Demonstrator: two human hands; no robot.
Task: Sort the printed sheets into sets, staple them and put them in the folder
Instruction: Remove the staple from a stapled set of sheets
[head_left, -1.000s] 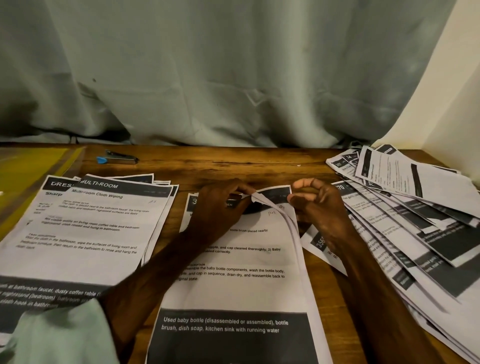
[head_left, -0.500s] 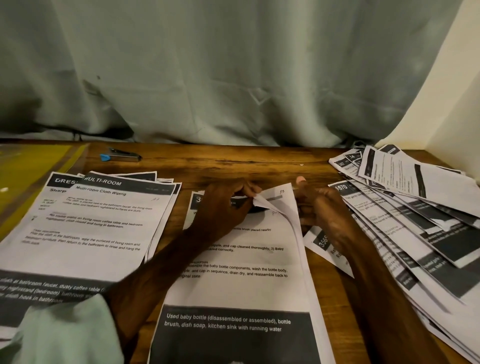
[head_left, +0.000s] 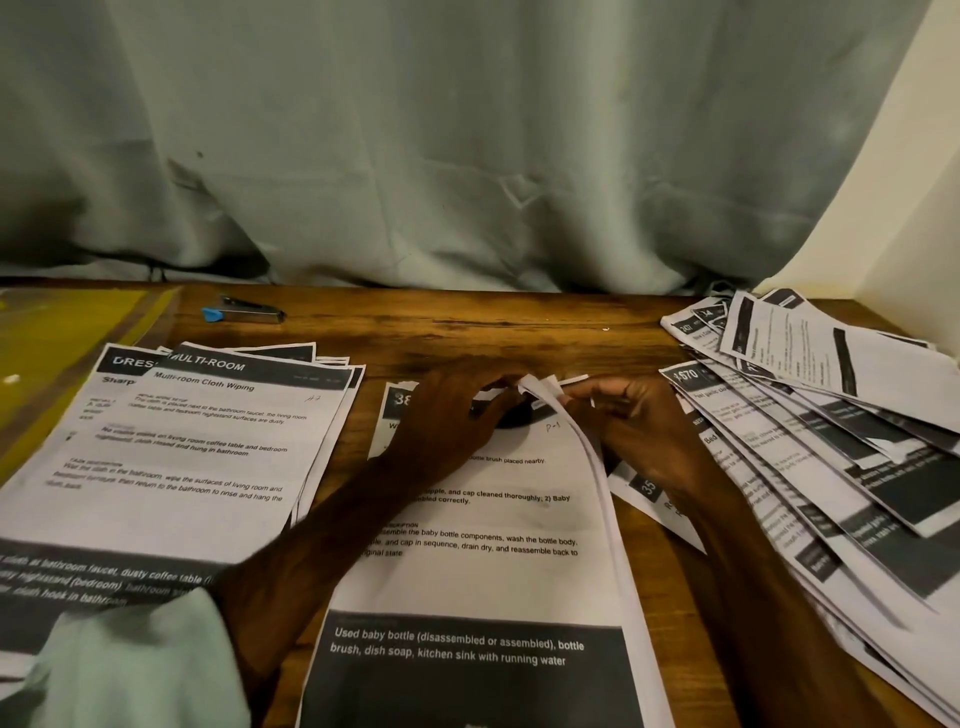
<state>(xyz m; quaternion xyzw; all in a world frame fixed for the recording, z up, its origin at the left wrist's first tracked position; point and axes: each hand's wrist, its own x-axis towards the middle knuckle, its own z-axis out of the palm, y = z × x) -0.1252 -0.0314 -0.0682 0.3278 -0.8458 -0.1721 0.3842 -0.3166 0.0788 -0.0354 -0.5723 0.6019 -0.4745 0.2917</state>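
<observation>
Two hands meet at the far right corner of the middle set (head_left: 493, 519) of printed sheets, which lies at the near edge of the counter (head_left: 467, 332), about mid-width. The left hand (head_left: 457, 415) lies palm-down over the set's dark header, its fingers curled forward so that the tips hold the lifted corner. The right hand (head_left: 639, 431) comes in from the right, thumb and fingers (head_left: 602, 400) pressed together and pinching the same curled-up leaves. Half a second ago the right thumb stood up behind that corner and the top leaf lay flatter; now the right fingers have closed on it and the leaves stand higher. The other papers lie where they did. Three groups of sheets show: the middle set, a left stack (head_left: 182, 457) near the left edge, and a fanned pile (head_left: 831, 441) along the right edge; the leaves in each overlap too much to count. One stapler (head_left: 244, 313) with a blue end lies toward the far edge, and one yellow folder (head_left: 62, 343) sits at the far left corner.
</observation>
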